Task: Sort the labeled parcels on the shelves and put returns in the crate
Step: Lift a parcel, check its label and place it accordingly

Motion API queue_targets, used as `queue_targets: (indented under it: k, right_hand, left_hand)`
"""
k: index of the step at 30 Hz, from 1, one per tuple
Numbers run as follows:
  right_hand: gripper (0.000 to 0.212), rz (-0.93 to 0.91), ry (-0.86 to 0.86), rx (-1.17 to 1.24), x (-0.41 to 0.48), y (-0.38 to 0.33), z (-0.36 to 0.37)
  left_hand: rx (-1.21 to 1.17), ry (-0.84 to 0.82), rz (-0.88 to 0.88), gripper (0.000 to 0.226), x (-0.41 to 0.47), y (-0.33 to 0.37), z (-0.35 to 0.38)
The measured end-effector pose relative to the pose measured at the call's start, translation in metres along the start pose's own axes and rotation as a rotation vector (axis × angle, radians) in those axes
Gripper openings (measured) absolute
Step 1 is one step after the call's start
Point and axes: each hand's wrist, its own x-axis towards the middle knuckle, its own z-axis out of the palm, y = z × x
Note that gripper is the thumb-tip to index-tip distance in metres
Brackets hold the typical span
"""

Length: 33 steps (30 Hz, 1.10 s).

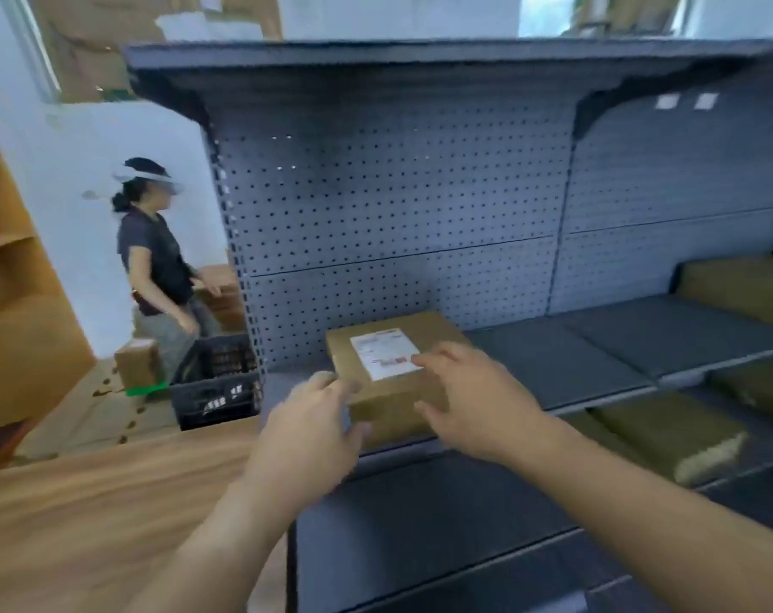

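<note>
A brown cardboard parcel (391, 393) with a white label on top lies at the left end of the grey shelf (552, 369). My left hand (307, 429) is at the parcel's near left corner, fingers spread and curled toward it. My right hand (468, 398) rests over the parcel's right side, fingertips on the label's edge, thumb at the front face. Neither hand is closed around the parcel. A black plastic crate (216, 384) stands on the floor left of the shelving unit.
More brown parcels (667, 435) lie on the lower shelf and at the right end (743, 287). Another person (159, 267) stands beyond the crate beside stacked boxes. A wooden surface (88, 502) runs at lower left. A perforated back panel (398, 205) closes the shelf behind.
</note>
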Motion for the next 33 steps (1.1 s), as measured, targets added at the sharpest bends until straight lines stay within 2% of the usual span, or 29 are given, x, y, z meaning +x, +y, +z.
queue_targets:
  k: [10, 16, 25, 33]
  right_hand:
    - [0.060, 0.574, 0.179, -0.156, -0.165, 0.212, -0.117]
    - [0.061, 0.836, 0.262, -0.207, -0.269, 0.308, -0.178]
    - [0.062, 1.097, 0.337, -0.257, -0.382, 0.428, -0.235]
    - [0.061, 1.236, 0.370, -0.268, -0.410, 0.532, -0.250]
  left_hand:
    - [-0.284, -0.067, 0.506, 0.048, 0.075, 0.281, 0.061]
    - [-0.298, -0.056, 0.781, 0.045, 0.068, 0.450, 0.097]
    - [-0.290, -0.046, 1.026, 0.047, 0.063, 0.651, 0.154]
    - [-0.337, -0.093, 1.161, 0.051, 0.104, 0.775, 0.209]
